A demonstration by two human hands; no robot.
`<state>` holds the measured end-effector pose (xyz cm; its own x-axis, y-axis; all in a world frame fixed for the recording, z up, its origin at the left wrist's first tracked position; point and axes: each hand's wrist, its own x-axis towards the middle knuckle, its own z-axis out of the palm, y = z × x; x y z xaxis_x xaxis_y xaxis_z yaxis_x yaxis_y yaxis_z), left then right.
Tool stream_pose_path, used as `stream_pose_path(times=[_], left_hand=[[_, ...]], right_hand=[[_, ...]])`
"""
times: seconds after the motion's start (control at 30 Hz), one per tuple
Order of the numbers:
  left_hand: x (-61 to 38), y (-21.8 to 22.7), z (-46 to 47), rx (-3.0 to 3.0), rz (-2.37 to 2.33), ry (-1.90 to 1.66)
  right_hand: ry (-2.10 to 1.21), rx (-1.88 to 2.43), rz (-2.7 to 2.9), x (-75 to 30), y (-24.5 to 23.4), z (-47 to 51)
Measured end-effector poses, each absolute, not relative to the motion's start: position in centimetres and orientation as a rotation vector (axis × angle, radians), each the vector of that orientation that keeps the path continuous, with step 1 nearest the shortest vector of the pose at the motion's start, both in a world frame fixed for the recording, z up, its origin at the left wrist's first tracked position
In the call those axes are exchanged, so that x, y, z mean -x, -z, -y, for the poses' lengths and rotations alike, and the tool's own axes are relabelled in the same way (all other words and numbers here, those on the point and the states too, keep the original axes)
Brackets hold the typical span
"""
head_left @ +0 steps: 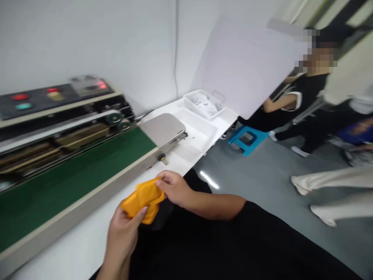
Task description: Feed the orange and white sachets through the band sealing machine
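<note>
Between my two hands is an orange pouch (145, 196), soft-looking and creased, with a flap or second layer hanging below. My left hand (124, 229) grips its near left end, thumb on top and fingers beneath. At the far right corner, my right hand (175, 188) pinches the pouch's edge between thumb and fingers. Both hands are above the front edge of the white table (84, 241), close to my black clothing. Whether anything lies inside the pouch cannot be seen.
A machine with a green conveyor belt (78, 182) runs along the left, ending in a metal plate (163, 128). Beyond stands a white bin (204, 104) of small white packets beside a shallow white tray (195, 128). A blue stool (247, 140) and several people are on the right.
</note>
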<state>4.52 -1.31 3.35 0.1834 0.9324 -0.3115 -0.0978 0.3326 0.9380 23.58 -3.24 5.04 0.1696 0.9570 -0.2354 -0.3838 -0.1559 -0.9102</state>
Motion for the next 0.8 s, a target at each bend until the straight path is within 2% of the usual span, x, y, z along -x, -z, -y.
stream_pose_path(times=[0.3, 0.53, 0.8], left_hand=[[-5.4, -3.6, 1.2, -0.92, -1.123, -0.901], [-4.7, -3.0, 1.3, -0.91, -1.018, -0.909], [-3.8, -2.8, 1.2, -0.866, -0.964, -0.93]], right_hand=[[-1.224, 1.158, 0.621, -24.2, -4.6, 3.8], [-1.183, 1.128, 0.398, -26.3, -5.7, 2.3], [-1.18, 1.125, 0.52, -28.7, -8.3, 0.2]])
